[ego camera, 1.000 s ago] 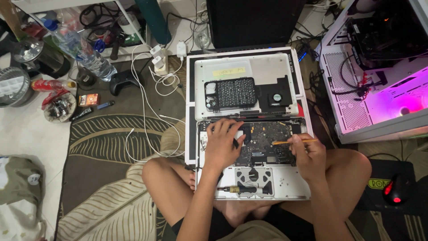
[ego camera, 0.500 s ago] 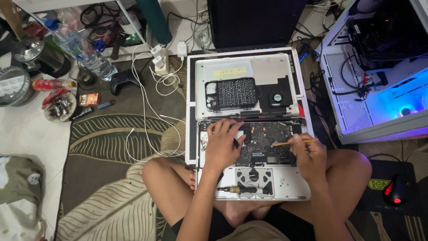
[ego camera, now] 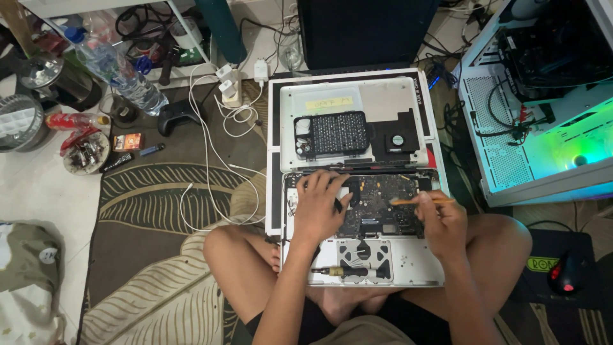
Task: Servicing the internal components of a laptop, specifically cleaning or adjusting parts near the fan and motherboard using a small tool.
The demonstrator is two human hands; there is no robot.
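Seated cross-legged on a rug with an opened laptop (ego camera: pixel 408 262) across the lap, bottom cover (ego camera: pixel 383 96) off and laid just beyond it; mid-way through work on the bare board (ego camera: pixel 377 204), by the look of it. Left hand (ego camera: pixel 319 204) spread flat on the board's left part, grip released, holding nothing that shows; right hand (ego camera: pixel 440 220) with grip clenched round a thin orange stick (ego camera: pixel 415 201), tip aimed left over the board's right edge; cannot tell whether touching. Judged from this: probing or cleaning among small parts; calls next for a light, steady tip and a braced left palm. Screwdriver (ego camera: pixel 348 271) lying loose on the palm rest, near the knees. On the cover: a pale yellow oblong label (ego camera: pixel 329 103), a black bit case (ego camera: pixel 332 134), a small fan (ego camera: pixel 399 139) beside it. Off to the left on the floor, a small orange box (ego camera: pixel 128 140) near a clear bottle (ego camera: pixel 121 67) with blue cap.
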